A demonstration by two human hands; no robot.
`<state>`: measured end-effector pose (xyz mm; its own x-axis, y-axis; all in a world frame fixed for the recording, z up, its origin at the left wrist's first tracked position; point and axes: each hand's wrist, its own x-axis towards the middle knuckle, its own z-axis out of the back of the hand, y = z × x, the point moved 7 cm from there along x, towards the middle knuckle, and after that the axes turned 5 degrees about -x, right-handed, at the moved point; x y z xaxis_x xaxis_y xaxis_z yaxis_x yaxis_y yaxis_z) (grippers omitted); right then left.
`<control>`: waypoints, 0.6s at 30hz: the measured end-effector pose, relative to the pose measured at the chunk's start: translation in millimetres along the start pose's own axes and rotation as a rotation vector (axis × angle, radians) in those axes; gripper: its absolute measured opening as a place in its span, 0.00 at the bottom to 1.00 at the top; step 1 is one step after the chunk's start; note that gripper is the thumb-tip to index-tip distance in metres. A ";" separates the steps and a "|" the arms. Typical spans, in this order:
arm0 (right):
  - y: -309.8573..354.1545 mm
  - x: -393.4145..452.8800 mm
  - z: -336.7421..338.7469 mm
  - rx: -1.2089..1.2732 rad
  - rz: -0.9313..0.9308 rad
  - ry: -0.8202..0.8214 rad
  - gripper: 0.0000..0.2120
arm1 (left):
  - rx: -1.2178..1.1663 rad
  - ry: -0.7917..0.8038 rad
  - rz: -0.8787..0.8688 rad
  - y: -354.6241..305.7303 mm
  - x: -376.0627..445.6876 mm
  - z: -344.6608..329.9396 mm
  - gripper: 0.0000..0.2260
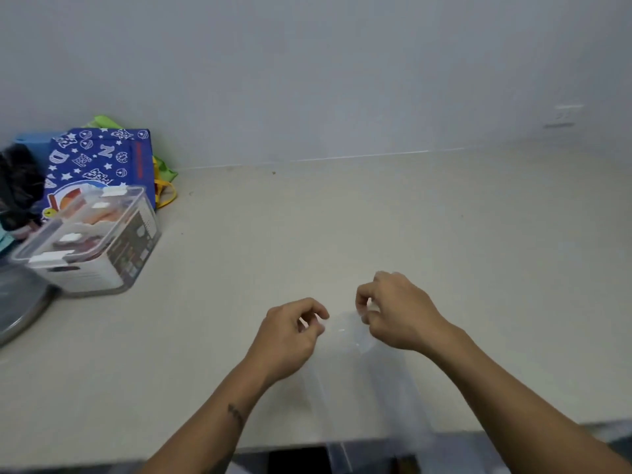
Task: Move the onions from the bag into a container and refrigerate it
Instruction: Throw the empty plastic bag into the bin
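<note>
A thin clear plastic bag [349, 378] hangs between my hands over the front of the beige counter [444, 234]. My left hand [290, 336] pinches its top edge on the left and my right hand [396, 313] pinches it on the right, the two a short gap apart. The film is very transparent and I cannot see any onions in it. A clear lidded container [92, 244] with white latches stands at the left of the counter, reddish and orange contents showing through the lid.
Behind the container stands a blue printed tote bag [99, 159] with green and yellow bags behind it. A black bag [17, 186] and a round metal lid [17, 302] lie at the far left. A white wall backs the counter.
</note>
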<state>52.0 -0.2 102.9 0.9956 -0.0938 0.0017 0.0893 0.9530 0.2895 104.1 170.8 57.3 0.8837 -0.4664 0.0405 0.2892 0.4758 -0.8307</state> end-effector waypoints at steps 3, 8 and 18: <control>40.3 -48.2 -12.3 0.014 -0.037 -0.017 0.09 | 0.017 0.035 -0.001 11.2 -48.8 18.4 0.07; 81.8 -103.1 -52.8 0.072 -0.077 0.074 0.09 | 0.008 0.043 0.080 35.2 -110.1 35.5 0.07; 87.7 -163.9 -180.6 0.305 -0.276 0.223 0.08 | -0.152 -0.022 0.439 127.1 -200.6 -10.5 0.09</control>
<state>-98.1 150.7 -44.9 0.9207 -0.2359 -0.3110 0.3724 0.7699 0.5183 -40.3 317.1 -62.2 0.9185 -0.2282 -0.3229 -0.1699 0.5096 -0.8435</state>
